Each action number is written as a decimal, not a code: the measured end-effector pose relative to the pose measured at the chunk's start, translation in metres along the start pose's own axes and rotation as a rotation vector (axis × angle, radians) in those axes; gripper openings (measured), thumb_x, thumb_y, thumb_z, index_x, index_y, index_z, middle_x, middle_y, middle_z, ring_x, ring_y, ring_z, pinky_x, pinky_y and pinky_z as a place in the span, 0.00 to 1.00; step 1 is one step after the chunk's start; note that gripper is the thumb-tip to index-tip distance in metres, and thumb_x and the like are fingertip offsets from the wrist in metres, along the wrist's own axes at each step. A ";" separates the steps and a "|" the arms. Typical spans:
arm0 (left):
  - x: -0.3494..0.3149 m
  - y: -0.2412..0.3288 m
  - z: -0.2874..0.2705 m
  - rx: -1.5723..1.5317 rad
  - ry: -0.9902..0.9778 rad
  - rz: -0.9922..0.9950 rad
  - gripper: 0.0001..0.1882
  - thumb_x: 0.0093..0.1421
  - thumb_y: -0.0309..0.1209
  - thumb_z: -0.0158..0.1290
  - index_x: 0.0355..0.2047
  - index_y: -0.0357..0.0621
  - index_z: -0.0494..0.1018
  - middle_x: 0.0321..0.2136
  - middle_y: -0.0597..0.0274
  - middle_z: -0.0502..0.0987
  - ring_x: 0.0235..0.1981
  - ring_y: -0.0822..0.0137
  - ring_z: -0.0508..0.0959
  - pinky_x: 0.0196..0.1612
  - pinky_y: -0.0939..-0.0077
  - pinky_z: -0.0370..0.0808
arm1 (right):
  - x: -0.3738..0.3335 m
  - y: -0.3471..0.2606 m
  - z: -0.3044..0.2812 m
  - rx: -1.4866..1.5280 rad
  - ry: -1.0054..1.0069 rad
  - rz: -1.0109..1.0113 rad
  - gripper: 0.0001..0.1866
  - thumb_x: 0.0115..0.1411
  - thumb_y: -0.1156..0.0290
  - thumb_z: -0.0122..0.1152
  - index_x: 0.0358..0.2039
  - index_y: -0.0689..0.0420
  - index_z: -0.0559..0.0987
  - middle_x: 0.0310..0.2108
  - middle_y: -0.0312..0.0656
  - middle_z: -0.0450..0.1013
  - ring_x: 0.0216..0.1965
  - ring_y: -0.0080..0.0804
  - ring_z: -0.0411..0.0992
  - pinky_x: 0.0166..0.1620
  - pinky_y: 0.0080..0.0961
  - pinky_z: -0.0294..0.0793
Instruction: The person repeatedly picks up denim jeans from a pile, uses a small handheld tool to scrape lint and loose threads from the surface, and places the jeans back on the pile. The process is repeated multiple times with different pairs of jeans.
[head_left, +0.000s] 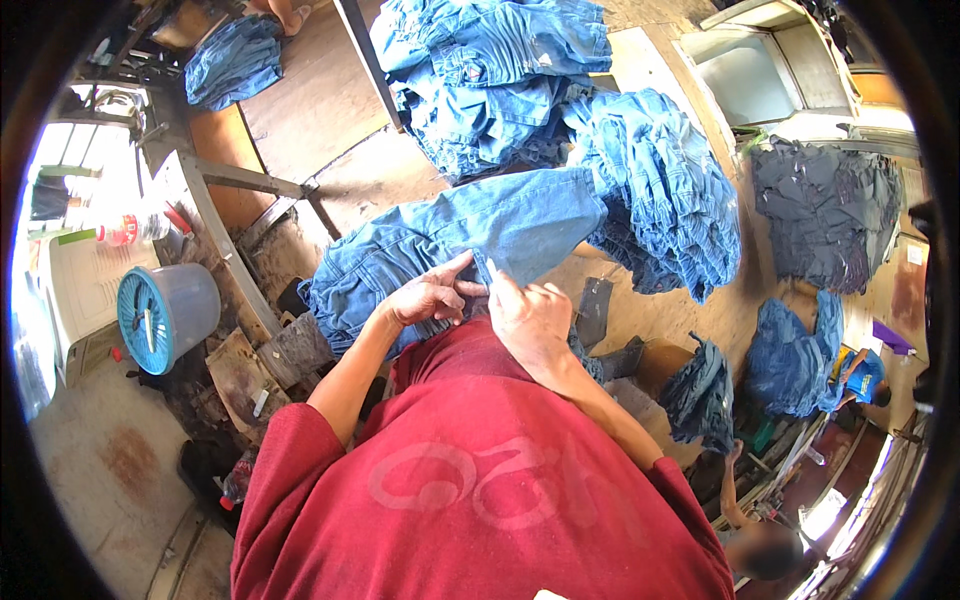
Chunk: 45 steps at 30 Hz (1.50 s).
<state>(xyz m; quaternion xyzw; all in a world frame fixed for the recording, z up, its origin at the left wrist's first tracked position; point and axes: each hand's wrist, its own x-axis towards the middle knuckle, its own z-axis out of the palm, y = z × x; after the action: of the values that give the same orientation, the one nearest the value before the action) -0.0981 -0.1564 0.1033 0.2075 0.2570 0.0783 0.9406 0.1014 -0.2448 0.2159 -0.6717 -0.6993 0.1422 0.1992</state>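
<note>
- Far left: a blue-lidded grey bucket [165, 315] is sitting on the floor, well apart from the work.
- Left hand [428, 297] is lying on the near edge of the blue denim garment [450, 245], fingers curled and pinching a fold of cloth; thumb is pointing right toward the other hand.
- The garment is lying just beyond both hands on the worktop [330, 110], its long axis running from lower left up to upper right, most of its length stretching away to the left and ahead.
- Right hand [528, 318] is pressing down just beside the left, half closed, fingertips gripping the same edge; both hands are about equally near.
- Further right: a stacked pile of blue jeans [660, 190] is touching the garment's far end.
- Far right: dark grey garments [825, 210] are lying well apart.
</note>
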 end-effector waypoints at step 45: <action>-0.099 -0.017 0.015 1.444 1.990 0.495 0.38 0.67 0.47 0.65 0.66 0.29 0.69 0.65 0.41 0.73 0.68 0.41 0.70 0.73 0.51 0.62 | 0.186 0.283 0.052 -0.033 -0.185 0.209 0.31 0.69 0.43 0.62 0.63 0.50 0.80 0.63 0.51 0.76 0.58 0.48 0.78 0.59 0.40 0.75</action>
<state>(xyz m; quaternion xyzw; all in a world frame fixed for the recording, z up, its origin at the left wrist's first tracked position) -0.1742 -0.2022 0.1523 0.5684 0.7933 0.2164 -0.0292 0.3236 -0.0395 0.0548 -0.7280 -0.6431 0.2120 0.1071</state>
